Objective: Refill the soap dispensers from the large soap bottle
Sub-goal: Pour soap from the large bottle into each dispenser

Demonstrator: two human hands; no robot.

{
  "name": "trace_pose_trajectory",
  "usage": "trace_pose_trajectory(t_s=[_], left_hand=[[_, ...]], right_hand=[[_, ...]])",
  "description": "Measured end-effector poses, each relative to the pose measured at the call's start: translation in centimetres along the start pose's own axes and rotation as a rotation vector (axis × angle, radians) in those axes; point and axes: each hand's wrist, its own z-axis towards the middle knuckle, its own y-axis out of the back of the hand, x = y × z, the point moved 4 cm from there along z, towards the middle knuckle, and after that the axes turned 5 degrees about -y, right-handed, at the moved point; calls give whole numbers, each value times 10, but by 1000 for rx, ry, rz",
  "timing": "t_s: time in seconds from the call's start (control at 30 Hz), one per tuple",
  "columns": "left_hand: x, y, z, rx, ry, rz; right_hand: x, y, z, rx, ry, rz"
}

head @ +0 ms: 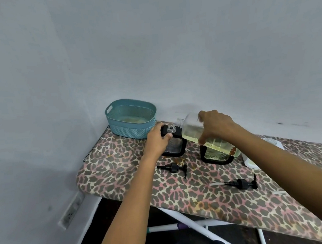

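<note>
My right hand (pixel 216 126) grips the large clear soap bottle (pixel 193 131), tipped nearly flat with yellow liquid inside and its mouth pointing left, close to the open neck of the left soap dispenser (pixel 171 129). That dispenser is black-framed with a clear threaded neck. My left hand (pixel 157 140) holds its top left corner. A second black-framed dispenser (pixel 215 156) stands to the right, partly hidden under the tipped bottle. Two black pump heads lie on the board: one (pixel 175 168) in front of the left dispenser, the other (pixel 243 183) further right.
A teal plastic basket (pixel 117 123) stands at the board's far left end against the wall. The leopard-print ironing board (pixel 109 169) has its rounded end at left. A white tray (pixel 251 162) sits behind my right forearm. White legs and a wall socket (pixel 70 213) show below.
</note>
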Motion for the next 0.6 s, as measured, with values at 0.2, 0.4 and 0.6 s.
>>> trace_pose_trajectory(t_s=[0.2,0.4,0.6], left_hand=[[0,0,0,0,7,-12],[0,0,0,-10,6,-21],[1,-1,0,-21,3,-29]], right_hand=[[1,0,2,5,14,-26],[4,3,4,16,19,-36],[6,5,5,22,19,-55]])
